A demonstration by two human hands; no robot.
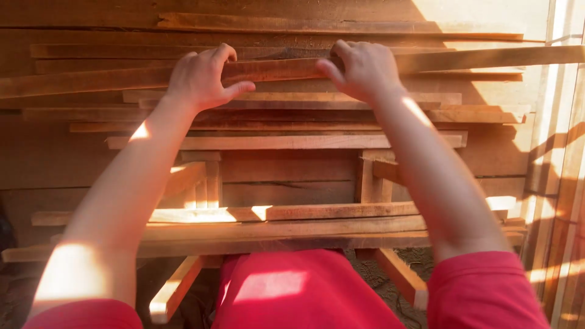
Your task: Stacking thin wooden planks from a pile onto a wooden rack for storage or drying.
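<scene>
Looking down through the head camera, I see both arms extended forward over a stack of rough-sawn wooden planks.

1. Left hand (201,78): it rests on top of a long reddish plank (277,70) that runs nearly the full width of the view, tilted slightly upward toward the right. The fingers curl over the far edge and the thumb lies along the near edge. The hand is closed around the plank, not flat.

2. Right hand (362,70): it sits on the same plank, to the right of the left hand and apart from it. The fingers fold over the far edge and the thumb presses the near side. This hand also has hold of the plank.

3. Position of the plank: it lies on the upper part of the stack (292,116), crossing over several paler boards beneath it. Its right end extends into bright sunlight.

4. Surroundings: below the stack, a wooden frame with upright legs (370,180) carries the boards. Further long boards (286,228) lie across the lower part of the frame, close to my body. Red clothing (292,292) fills the bottom of the view, with red sleeves at both arms. Pale upright slats (557,183) stand at the right edge. Patches of sunlight fall on both forearms.
</scene>
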